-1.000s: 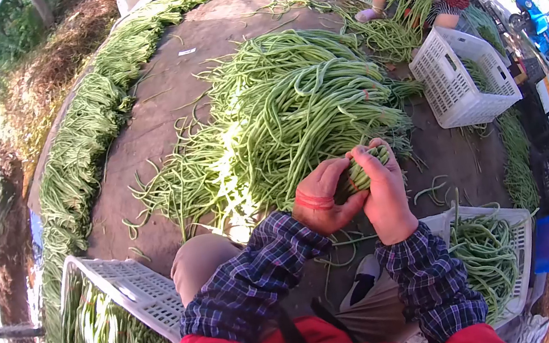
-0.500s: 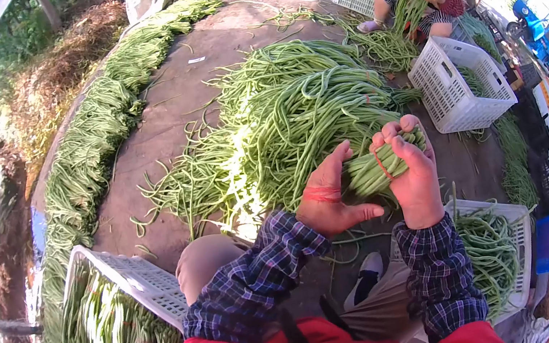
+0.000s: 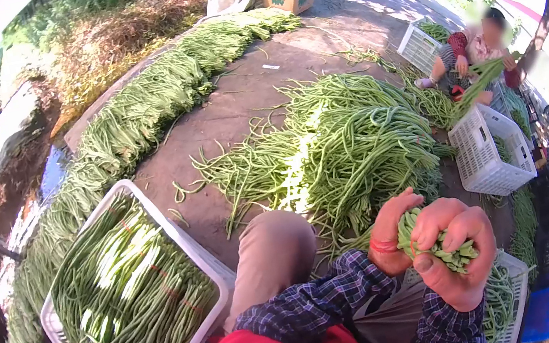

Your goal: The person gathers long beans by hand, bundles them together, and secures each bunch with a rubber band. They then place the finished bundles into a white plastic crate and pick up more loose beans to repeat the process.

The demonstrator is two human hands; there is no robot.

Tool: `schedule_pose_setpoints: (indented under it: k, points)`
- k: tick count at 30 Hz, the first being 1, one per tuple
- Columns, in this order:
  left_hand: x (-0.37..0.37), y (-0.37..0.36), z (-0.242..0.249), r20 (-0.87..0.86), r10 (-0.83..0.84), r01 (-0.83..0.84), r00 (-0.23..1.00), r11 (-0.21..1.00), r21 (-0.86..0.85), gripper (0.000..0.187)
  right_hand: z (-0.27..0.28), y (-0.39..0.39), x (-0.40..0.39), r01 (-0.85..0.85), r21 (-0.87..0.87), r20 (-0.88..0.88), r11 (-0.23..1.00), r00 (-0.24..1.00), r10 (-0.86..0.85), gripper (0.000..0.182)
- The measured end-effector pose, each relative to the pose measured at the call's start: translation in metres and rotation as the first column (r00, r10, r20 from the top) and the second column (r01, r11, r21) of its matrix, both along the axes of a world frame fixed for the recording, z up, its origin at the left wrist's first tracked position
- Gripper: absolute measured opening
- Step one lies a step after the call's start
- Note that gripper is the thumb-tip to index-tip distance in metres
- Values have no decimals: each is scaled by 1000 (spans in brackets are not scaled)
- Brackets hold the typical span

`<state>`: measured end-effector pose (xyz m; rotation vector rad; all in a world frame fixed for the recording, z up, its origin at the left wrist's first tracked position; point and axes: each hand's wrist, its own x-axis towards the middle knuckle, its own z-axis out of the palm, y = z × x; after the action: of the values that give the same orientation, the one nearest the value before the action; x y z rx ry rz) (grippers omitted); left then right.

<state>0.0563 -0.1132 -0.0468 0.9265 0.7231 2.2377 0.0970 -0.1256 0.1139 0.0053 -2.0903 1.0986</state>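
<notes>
A bundle of long green beans (image 3: 457, 259) is in my hands, its cut ends facing me. My right hand (image 3: 459, 242) wraps round the bundle near these ends, fingers curled over the top and thumb below. My left hand (image 3: 391, 228) closes on the bundle's left side, its fingertips partly hidden behind the beans. Red rubber bands (image 3: 383, 246) circle the left hand near the wrist. Part of a red band shows on the bundle beside my right fingers. Just beyond my hands lies a big loose pile of long beans (image 3: 366, 148).
To my left stands a white crate (image 3: 192, 245) filled with banded beans. Another white crate (image 3: 517, 279) holds beans beneath my right arm. A long row of beans (image 3: 152, 101) runs along the left. A co-worker (image 3: 481, 54) handles beans near a white crate (image 3: 473, 151).
My view has turned left. My left hand, open beside the bundle before, has closed on it. The bundle has come nearer and its ends now face me. The co-worker's beans have swung sideways.
</notes>
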Motion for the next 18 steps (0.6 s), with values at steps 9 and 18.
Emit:
schedule_pose_setpoints:
  k: [9, 18]
  points:
    - [-66, -54, 78, -139, 261, -230, 955, 952, 203, 45, 13, -20, -20, -173, 137, -266, 975, 942, 205, 86]
    - [-134, -127, 125, 257, 473, -515, 843, 847, 132, 29, -57, 56, -51, -195, -526, -238, 828, 968, 77, 37]
